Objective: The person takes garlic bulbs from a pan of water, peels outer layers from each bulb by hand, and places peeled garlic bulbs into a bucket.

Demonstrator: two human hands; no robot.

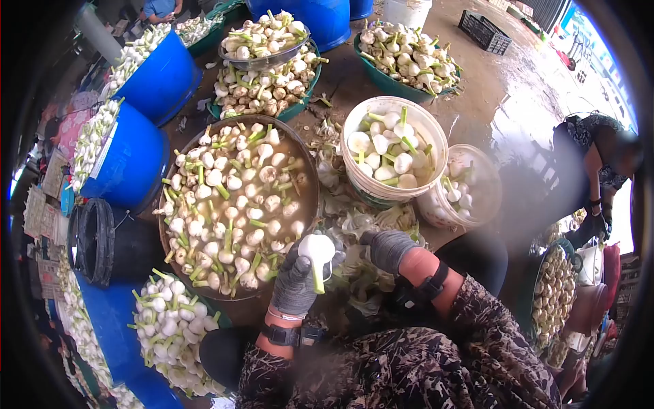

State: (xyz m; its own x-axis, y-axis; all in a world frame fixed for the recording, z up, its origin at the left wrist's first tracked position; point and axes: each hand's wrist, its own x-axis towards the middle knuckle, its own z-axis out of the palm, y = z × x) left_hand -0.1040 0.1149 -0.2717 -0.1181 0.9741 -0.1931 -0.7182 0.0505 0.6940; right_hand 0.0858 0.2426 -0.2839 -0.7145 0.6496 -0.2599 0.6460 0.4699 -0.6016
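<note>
My left hand [291, 281], in a grey glove, is closed around a peeled white garlic bulb [315, 249] whose short green stem points down toward me. To its right, my right hand [391, 251], also gloved, is curled closed a little apart from the bulb. Whatever its fingers hold, if anything, is hidden. Loose garlic skins and leaves [364, 269] lie in a heap below and between the hands. Just beyond my left hand is a wide round tub [315, 160] of brownish water with many garlic bulbs floating in it.
Ahead stands a white bucket [354, 178] of cleaned garlic, with another white bucket [492, 191] beside it. A pile of white garlic [174, 334] is at my left. Blue tubs [133, 163], heaped green basins [402, 93] and a black crate [485, 33] lie farther off. Another person [599, 157] bends at right.
</note>
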